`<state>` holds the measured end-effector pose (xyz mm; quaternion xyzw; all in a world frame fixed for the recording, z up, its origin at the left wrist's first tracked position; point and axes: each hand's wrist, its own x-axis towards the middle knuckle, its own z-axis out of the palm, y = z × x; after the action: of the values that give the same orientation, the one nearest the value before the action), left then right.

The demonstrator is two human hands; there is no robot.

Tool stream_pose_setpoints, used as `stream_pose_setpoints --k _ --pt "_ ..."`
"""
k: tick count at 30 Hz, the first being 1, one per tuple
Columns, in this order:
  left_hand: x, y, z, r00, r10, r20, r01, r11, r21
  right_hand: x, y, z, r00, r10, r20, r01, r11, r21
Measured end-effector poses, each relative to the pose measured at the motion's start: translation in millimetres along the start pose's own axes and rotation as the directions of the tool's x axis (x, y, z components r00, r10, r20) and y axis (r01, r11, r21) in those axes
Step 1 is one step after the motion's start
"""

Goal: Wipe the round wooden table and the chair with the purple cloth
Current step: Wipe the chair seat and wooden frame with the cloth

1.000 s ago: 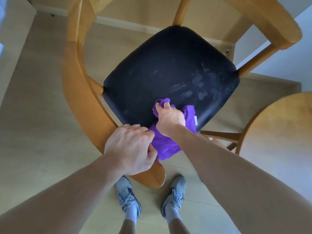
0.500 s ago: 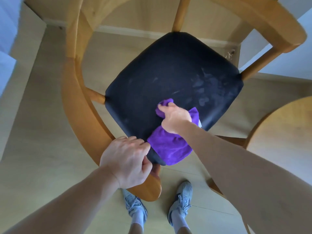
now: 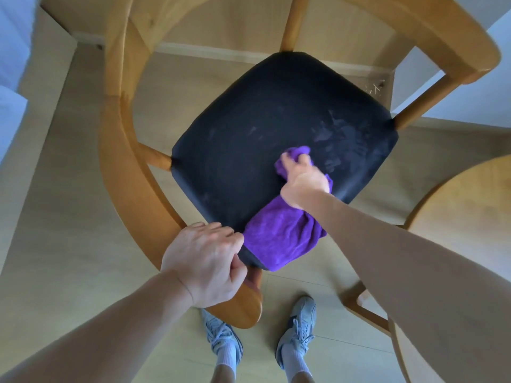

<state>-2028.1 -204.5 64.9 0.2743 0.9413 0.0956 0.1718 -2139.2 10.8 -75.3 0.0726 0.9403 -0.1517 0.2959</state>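
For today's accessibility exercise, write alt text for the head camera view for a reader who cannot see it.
Seen from above, a person's right hand grips a purple cloth on a chair's dark seat, smudged beyond the cloth. The left hand holds the wooden armrest. A round table's edge shows at right, sneakers below.

Bare forearms, no sleeves; grey-blue laced sneakers (image 3: pixel 224 338), white ribbed socks (image 3: pixel 226 367).
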Motion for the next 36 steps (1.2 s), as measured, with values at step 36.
stream_pose_setpoints --k 36 --pt "-0.7 3.7 -2.0 0.996 -0.066 0.064 0.064 0.997 0.036 -130.1 10.2 97.9 0.953 -0.223 0.203 0.199 0.971 0.133"
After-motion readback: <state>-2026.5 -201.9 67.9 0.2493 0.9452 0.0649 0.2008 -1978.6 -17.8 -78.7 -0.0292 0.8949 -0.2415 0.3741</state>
